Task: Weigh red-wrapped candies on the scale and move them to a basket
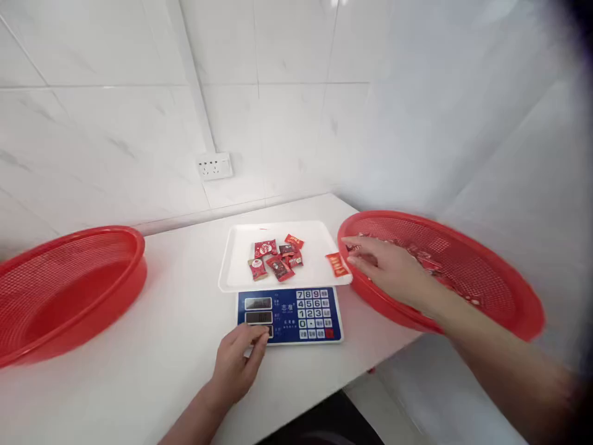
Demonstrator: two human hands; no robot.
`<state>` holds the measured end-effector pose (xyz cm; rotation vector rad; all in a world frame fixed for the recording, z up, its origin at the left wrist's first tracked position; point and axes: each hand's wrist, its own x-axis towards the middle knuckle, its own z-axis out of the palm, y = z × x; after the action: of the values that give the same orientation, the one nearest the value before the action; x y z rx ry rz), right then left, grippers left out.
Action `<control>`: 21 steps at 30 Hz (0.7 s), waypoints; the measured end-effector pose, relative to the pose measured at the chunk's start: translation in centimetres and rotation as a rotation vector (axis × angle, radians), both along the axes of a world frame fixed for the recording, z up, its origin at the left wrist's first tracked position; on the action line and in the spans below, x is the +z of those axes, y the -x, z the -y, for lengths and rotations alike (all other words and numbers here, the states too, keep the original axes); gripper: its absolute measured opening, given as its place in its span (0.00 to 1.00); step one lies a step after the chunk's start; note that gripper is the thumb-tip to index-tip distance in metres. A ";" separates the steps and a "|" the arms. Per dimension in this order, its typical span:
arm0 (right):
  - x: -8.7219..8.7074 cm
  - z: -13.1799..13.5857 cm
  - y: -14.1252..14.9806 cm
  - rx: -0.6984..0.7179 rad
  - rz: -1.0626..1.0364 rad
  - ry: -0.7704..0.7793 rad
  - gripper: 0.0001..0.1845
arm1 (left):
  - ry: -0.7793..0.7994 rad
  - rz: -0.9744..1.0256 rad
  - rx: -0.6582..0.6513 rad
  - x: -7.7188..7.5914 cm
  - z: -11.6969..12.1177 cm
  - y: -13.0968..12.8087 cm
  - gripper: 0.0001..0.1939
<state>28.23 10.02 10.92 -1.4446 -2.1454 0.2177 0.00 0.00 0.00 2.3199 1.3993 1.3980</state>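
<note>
A blue scale with a keypad and display windows carries a white tray. Several small red and brown candy packets lie grouped on the tray. My left hand rests at the scale's lower left display, fingers curled, thumb and index tips close together, with nothing visible between them. My right hand is over the near-left rim of a red basket, thumb and fingers apart. Just left of its fingertips is an orange-red candy packet at the tray's right edge; I cannot tell whether it touches the tray.
Many wrapped candies lie in the right basket. Another red mesh basket stands at the left on the white table. Behind are a tiled wall and a power socket. The table's front edge runs below the scale.
</note>
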 end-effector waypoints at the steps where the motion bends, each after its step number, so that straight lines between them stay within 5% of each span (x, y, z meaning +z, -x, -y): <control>1: -0.5 0.6 0.6 0.004 -0.038 -0.067 0.18 | -0.006 0.000 0.005 0.1 0.0 0.1 0.07; 9: -8.1 5.8 3.2 0.047 -0.385 -0.320 0.09 | 0.032 0.190 0.082 0.5 0.5 0.8 0.10; 13: -12.0 6.6 2.0 -0.044 -0.424 -0.176 0.11 | 0.033 0.360 0.086 0.1 0.8 1.2 0.14; 18: -14.1 5.5 0.8 -0.245 -0.684 0.145 0.20 | -0.025 0.335 0.074 -0.2 0.5 1.4 0.17; 21: -14.4 4.6 0.8 -0.293 -0.850 0.245 0.23 | -0.154 0.114 0.309 1.5 -0.1 3.0 0.21</control>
<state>27.45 5.45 -3.51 -1.4175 -1.2388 0.8358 -3.05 0.12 1.54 2.1352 1.7276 1.7478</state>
